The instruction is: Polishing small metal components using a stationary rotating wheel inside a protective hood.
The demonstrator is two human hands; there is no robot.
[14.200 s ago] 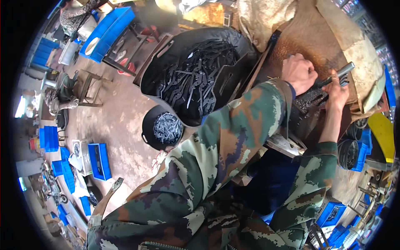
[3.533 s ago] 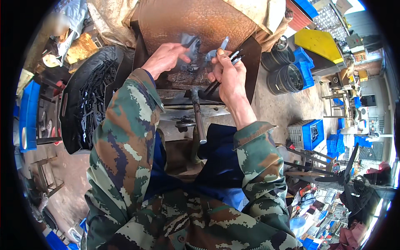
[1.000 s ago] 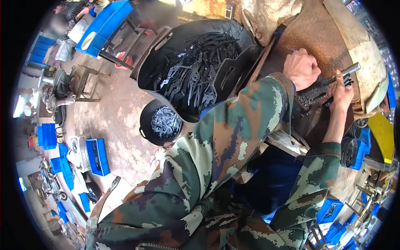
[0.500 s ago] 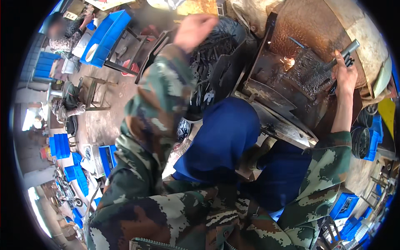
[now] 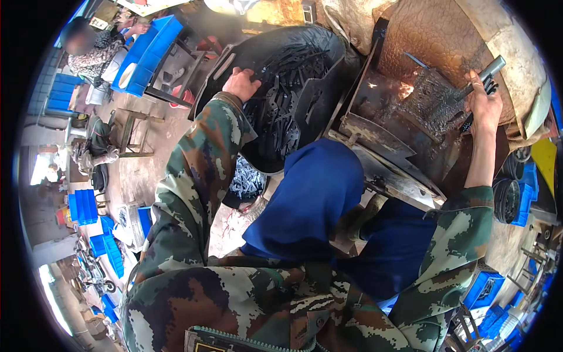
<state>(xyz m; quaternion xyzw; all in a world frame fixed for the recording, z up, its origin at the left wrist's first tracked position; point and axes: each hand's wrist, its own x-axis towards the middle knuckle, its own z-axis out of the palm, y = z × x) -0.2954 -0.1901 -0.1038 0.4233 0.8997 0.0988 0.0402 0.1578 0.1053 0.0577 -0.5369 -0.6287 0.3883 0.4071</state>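
Lying under left hand [image 5: 241,84]: metal parts [image 5: 281,111]

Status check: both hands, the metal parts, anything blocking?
Left hand down in black tub of dark metal pieces. Right hand closed on grey rod tool beside rusty workstand. Nothing seen blocking.

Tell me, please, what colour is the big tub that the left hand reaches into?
The tub is black, seen best in the head view; the left hand rests among dark metal pieces.
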